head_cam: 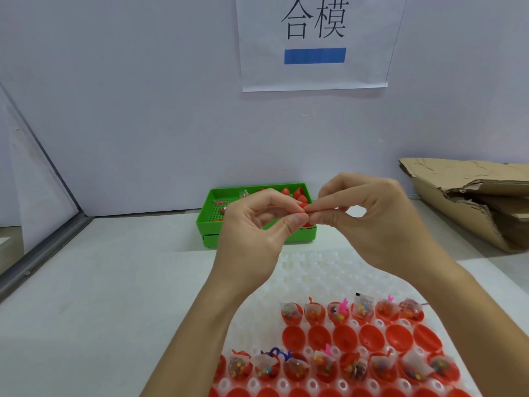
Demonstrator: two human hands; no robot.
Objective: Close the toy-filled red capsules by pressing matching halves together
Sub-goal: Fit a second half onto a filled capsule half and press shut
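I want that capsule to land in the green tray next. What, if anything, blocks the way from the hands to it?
Nothing visible. Both hands pinch the red capsule in the air just in front of the green tray; only bare table lies between.

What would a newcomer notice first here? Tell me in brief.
Both hands, the left hand and right hand, raised mid-frame, pinching a small red capsule between the fingertips. Below them lies a white tray with rows of red capsule halves, many holding toys. Behind sits a green basket, under a wall sign.
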